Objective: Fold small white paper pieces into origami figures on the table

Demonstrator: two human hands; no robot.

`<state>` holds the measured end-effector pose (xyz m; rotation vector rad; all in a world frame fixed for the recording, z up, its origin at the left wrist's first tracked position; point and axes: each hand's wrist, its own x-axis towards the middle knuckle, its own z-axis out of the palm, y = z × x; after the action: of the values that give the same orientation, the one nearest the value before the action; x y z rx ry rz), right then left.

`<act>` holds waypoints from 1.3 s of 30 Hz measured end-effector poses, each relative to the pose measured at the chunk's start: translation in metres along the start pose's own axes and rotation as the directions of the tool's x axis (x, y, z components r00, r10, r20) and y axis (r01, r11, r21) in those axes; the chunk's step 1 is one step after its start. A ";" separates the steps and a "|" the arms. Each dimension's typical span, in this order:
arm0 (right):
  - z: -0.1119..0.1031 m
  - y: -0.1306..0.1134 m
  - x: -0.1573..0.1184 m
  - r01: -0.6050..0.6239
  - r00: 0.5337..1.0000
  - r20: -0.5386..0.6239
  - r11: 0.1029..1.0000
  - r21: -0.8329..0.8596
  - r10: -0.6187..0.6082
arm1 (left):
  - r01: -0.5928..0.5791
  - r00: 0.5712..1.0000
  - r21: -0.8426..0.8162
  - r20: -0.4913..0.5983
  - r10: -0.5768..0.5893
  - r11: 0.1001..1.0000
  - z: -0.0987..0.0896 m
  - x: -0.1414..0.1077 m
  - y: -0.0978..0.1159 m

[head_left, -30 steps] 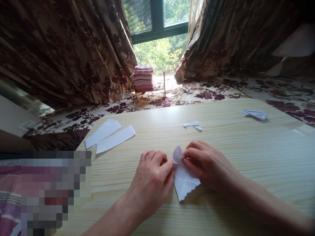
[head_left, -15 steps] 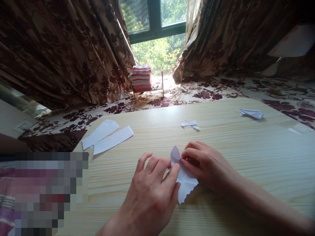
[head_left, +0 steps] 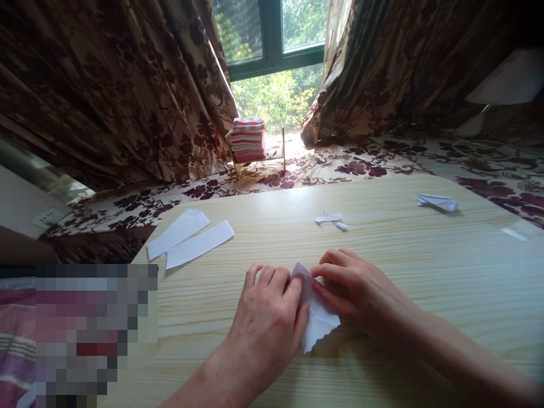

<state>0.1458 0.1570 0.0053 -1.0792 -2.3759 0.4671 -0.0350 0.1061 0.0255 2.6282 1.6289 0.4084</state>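
Note:
A white sheet of paper (head_left: 318, 320) with creases and a jagged lower edge is between my two hands, just above or on the table. My left hand (head_left: 272, 311) grips its left side, with the index finger laid across the upper part and the thumb lower down. On the right side, my right hand (head_left: 346, 283) pinches the paper's edge between thumb and fingers. The paper's upper end narrows to a point above the left fingertips. Parts of both its sides are hidden by the fingers.
Two white paper strips (head_left: 199, 243) lie at the table's left. Small paper scraps (head_left: 331, 220) sit beyond my hands, and a folded paper piece (head_left: 437, 202) is at the far right. Behind the wooden table (head_left: 382, 226), striped cloths (head_left: 247, 139) are stacked on a small stand.
My left index finger has moved up over the paper's upper part, pressing it flatter. The upright rounded flap now looks lower and more pointed. The view has shifted slightly.

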 end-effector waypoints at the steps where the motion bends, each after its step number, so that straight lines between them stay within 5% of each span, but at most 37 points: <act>1: 0.000 0.000 0.000 0.011 1.000 0.003 1.000 -0.001 -0.011 | -0.004 1.000 0.005 -0.004 0.004 1.000 0.000 0.000 0.000; 11: -0.011 0.001 -0.004 0.161 0.982 0.124 0.977 -0.140 -0.144 | -0.028 0.999 0.019 0.031 0.028 0.999 0.003 -0.002 -0.002; 21: -0.012 0.004 -0.008 0.378 0.923 0.147 0.769 -0.515 -0.355 | -0.055 0.998 0.010 -0.002 0.055 0.998 0.007 -0.006 -0.004; 39: -0.015 0.002 -0.011 0.406 0.914 0.214 0.786 -0.467 -0.345 | -0.081 0.996 0.039 0.028 0.080 0.996 0.003 -0.006 -0.005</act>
<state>0.1619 0.1513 0.0135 -0.7422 -2.8143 -0.2648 -0.0414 0.1038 0.0205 2.7234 1.5443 0.3447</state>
